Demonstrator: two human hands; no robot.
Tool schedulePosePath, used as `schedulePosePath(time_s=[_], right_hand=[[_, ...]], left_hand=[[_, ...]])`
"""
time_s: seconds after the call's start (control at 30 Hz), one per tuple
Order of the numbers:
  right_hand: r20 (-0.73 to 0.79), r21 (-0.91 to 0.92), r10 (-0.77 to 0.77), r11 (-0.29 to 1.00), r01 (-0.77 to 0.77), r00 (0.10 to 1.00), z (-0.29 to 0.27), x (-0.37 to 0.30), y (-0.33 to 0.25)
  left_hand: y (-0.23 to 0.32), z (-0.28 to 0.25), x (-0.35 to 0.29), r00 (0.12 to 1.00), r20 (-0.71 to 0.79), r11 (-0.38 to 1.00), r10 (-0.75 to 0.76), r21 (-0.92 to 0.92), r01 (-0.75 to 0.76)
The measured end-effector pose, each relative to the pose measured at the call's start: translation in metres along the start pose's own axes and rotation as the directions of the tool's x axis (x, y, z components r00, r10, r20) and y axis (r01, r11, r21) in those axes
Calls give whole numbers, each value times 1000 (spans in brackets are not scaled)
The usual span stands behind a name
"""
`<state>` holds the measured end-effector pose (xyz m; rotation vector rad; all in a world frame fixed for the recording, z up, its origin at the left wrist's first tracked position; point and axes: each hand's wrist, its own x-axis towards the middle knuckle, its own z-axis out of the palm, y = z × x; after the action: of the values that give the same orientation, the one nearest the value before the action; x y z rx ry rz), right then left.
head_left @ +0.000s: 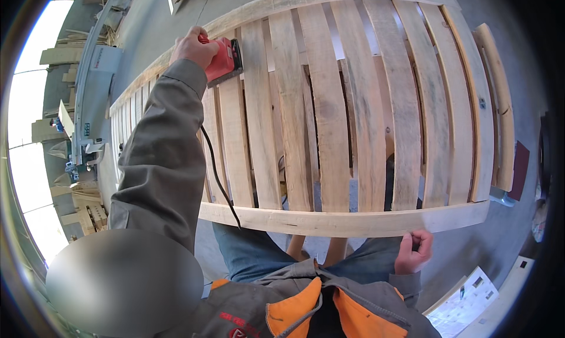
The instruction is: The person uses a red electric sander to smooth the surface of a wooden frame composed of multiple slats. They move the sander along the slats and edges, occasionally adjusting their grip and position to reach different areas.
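My left arm reaches to the far left part of a slatted pale wood panel (329,108). My left hand (193,48) is closed around a red electric sander (222,58), whose dark pad sits on the slats close to the far rail. A black cord (215,167) hangs across the slats and over the near rail (329,221). Beside the outer edge of that rail, toward its right end, my right hand (414,251) has its fingers curled in, with no object visible in it. Whether it touches the rail is hard to tell.
A curved wooden piece (499,108) stands past the panel's right end, near a dark red board (519,170). To the left are a long grey machine (97,73) and stacked timber (88,211). A white printed sheet (468,300) lies at lower right.
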<state>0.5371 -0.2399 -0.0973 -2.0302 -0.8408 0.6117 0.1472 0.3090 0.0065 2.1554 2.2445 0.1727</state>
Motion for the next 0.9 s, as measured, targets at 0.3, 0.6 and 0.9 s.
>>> schedulePosePath(time_s=[0.3, 0.6, 0.9], right_hand=[[10, -14, 32, 999, -32, 999, -4, -2, 2], [-14, -66, -57, 996, 55, 998, -1, 3, 0], [-40, -56, -100, 994, 97, 994, 4, 2, 1]], left_hand=[[8, 2, 39, 997, -31, 989, 67, -127, -70], [10, -2, 13, 998, -58, 999, 36, 13, -35], [4, -17, -86, 999, -19, 995, 41, -85, -42]])
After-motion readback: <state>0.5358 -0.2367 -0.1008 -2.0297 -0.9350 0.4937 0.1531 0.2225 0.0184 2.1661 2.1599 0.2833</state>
